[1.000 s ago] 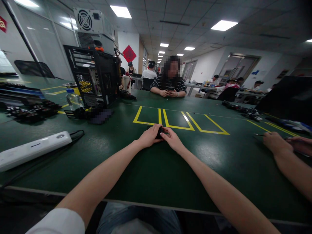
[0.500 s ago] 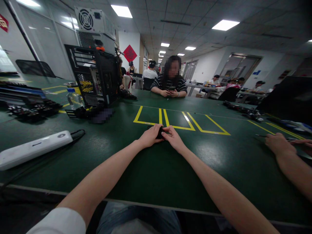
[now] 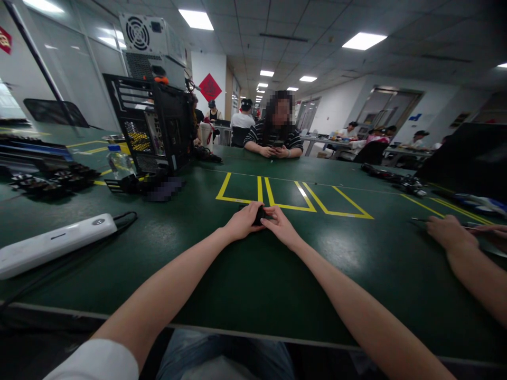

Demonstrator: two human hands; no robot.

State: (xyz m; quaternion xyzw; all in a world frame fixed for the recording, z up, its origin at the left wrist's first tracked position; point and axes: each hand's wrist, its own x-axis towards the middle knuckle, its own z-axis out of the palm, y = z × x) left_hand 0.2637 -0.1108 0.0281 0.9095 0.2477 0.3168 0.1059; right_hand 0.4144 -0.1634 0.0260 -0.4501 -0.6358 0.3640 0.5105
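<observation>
A small black object sits between my two hands, just above or on the green table; its kind is hidden by my fingers. My left hand is closed round its left side, fingers over the top. From the right, my right hand pinches at the object's edge with thumb and fingertips. Right behind my hands lie yellow tape outlines on the tabletop.
At left lie a white power strip with a black cord, a water bottle and stacked black parts. An open black computer case carries a power supply. A co-worker's hand works at right; a person sits opposite.
My right thumb has shifted slightly on the black object, and a little more of it shows between my hands. The co-worker's hand at right has moved slightly left.
</observation>
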